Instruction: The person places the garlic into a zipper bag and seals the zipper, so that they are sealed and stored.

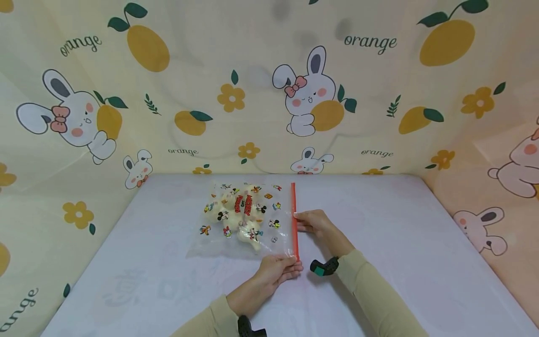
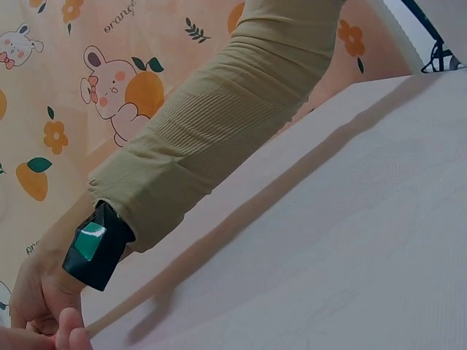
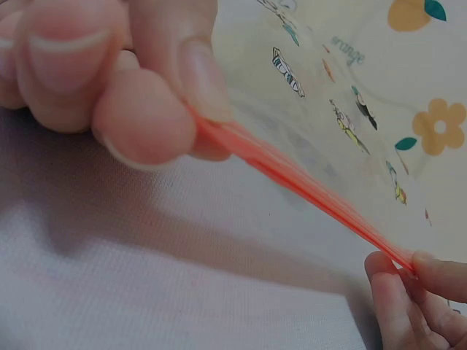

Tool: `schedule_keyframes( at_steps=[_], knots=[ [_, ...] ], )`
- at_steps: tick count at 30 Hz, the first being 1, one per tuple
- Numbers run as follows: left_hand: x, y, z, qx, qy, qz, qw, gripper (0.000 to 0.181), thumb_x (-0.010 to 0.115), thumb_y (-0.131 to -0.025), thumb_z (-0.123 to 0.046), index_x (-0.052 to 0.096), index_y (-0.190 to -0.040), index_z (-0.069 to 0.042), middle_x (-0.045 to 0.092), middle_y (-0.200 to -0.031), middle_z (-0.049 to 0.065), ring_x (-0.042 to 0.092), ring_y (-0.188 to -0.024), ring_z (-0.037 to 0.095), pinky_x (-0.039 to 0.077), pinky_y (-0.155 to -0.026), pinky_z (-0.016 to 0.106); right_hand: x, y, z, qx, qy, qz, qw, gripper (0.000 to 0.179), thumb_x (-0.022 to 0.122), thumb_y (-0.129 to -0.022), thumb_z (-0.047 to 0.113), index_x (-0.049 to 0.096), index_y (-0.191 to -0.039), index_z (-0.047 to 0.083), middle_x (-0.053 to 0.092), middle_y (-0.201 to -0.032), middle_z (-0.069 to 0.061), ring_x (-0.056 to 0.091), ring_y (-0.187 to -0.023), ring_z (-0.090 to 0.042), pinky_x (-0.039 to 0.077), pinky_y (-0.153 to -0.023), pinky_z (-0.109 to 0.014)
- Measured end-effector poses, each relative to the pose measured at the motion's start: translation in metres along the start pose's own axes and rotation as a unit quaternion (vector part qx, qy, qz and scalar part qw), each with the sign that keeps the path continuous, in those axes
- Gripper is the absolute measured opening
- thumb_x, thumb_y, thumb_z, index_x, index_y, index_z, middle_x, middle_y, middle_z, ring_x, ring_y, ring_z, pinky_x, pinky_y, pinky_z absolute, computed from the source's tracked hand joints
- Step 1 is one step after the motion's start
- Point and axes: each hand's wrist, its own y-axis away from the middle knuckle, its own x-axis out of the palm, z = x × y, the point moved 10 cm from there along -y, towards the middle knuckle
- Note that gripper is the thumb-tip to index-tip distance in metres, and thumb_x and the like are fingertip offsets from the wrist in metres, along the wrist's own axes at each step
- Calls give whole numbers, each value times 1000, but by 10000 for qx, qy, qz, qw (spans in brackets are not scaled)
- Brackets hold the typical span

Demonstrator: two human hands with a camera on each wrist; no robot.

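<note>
A clear zip bag (image 1: pixel 273 243) with cartoon figures and a red zip strip (image 1: pixel 294 201) lies on the table, its strip side toward the right. Pale cream, rounded pieces (image 1: pixel 248 229) show through the plastic. My left hand (image 1: pixel 273 272) pinches the near end of the strip. Farther up the strip, my right hand (image 1: pixel 317 224) pinches it between thumb and fingers. The right wrist view shows the red strip (image 3: pixel 314 193) stretched between the large right hand (image 3: pixel 157 80) and the left hand (image 3: pixel 408 295). In the left wrist view, fingertips (image 2: pixel 71 332) of the left hand show at the lower left corner.
The table (image 1: pixel 147 290) has a white cloth, with a patterned curtain (image 1: pixel 252 93) of rabbits and oranges hanging behind and at the sides. A black wrist device with a green patch (image 1: pixel 324 267) sits at the right wrist, another black one (image 1: pixel 250 327) at the left.
</note>
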Motion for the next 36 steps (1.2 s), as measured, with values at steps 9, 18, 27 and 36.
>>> schedule_keyframes(
  at_steps=[9, 18, 27, 36],
  knots=[
    [-1, 0, 1, -16, 8, -17, 10000, 29, 58, -95, -11, 61, -114, 11, 75, -90, 6, 70, -76, 7, 60, -77, 24, -1, -2, 2, 14, -2, -179, 9998, 36, 68, -89, 12, 60, -117, -9, 67, -65, 2, 66, -57, -6, 58, -59, -19],
    [-1, 1, 1, -74, 9, -25, 10000, 28, 59, -95, -12, 62, -113, 9, 75, -90, 6, 70, -77, 8, 60, -78, 25, -3, -5, 5, 56, 32, -342, 9994, 39, 68, -90, 15, 59, -120, -7, 66, -67, 1, 65, -57, -6, 57, -59, -18],
    [0, 0, -1, 49, 43, 6, 10000, 28, 59, -95, -10, 62, -113, 11, 76, -93, 10, 70, -77, 8, 60, -77, 24, -4, -10, 8, 84, -86, -345, 9993, 39, 69, -89, 14, 59, -120, -7, 65, -66, 2, 64, -56, -5, 57, -59, -18],
    [-1, 1, 0, -30, 50, -38, 10000, 27, 60, -94, -11, 63, -112, 9, 76, -93, 10, 71, -77, 9, 60, -76, 24, -4, -10, 10, 85, -201, -371, 9991, 37, 68, -89, 13, 59, -118, -8, 64, -63, 2, 63, -54, -5, 57, -57, -17]
  ],
)
